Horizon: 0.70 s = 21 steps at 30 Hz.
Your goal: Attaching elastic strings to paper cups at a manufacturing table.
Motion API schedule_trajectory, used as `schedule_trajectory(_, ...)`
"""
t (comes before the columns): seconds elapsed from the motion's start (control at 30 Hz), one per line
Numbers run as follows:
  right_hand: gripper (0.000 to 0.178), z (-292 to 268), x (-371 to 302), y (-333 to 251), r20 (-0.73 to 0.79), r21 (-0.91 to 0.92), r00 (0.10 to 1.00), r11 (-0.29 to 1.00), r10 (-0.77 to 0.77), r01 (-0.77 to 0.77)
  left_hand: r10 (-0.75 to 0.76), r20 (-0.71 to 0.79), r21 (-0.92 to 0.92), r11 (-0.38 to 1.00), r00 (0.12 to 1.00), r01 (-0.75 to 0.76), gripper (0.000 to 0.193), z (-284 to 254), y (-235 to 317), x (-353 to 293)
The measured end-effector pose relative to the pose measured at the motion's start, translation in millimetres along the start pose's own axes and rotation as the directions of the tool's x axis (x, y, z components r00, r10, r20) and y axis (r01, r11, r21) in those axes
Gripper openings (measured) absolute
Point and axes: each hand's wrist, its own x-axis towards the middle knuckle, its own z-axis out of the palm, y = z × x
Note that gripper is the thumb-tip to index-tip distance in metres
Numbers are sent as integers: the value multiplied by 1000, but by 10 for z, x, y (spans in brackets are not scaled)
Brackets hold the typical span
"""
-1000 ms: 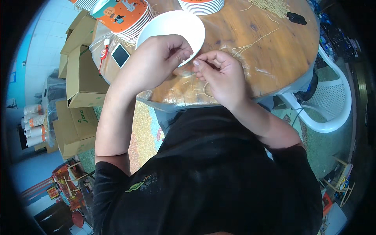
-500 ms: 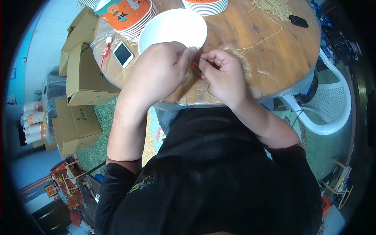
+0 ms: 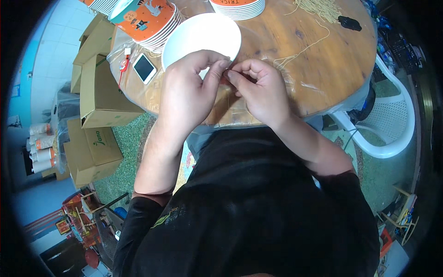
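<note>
A paper bucket [image 3: 203, 37] lies tipped on the table with its white inside showing. At its right-hand rim, my left hand [image 3: 191, 85] pinches with thumb and forefinger, the palm passing over the bucket's near side. Fingertip to fingertip with it, my right hand [image 3: 263, 90] is closed in a pinch beside the same rim. What the right fingertips hold is too small to make out. A bit of the bucket's orange outside shows between the hands, which hide most of that side.
Nested orange buckets [image 3: 147, 21] stand at the far left, another stack [image 3: 237, 9] behind. A phone [image 3: 144, 68] lies left of my hands. Tan cords [image 3: 318, 9] and a black bundle [image 3: 350, 23] sit far right. Cardboard boxes [image 3: 104, 97] stand left, a white plastic chair [image 3: 392, 115] right.
My left hand has turned slightly, opening a gap between thumb and forefinger. The thin cord loop below my right hand no longer shows. The view has shifted a little.
</note>
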Motion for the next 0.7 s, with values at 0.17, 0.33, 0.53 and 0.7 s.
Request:
schedule_trajectory(0.17, 12, 16, 1, -14, 45, 110, 999, 994, -7, 2, -62, -170, -136, 990, 984, 39, 12, 70, -12, -60)
schedule_trajectory(0.33, 15, -3, -8, 94, 102, 139, 995, 990, -18, 3, 42, -197, 8, 999, 979, -41, 13, 121, -32, -64)
schedule_trajectory(0.53, 16, -43, -29, 109, 50, 122, 995, 989, 82, -87, 112, -45, 54, 993, 993, -109, 20, -5, -6, -105)
schedule_trajectory(0.7, 15, -59, -44, 75, 78, 136, 990, 982, 120, -129, 40, 7, 31, 999, 999, -40, 20, -38, -33, -108)
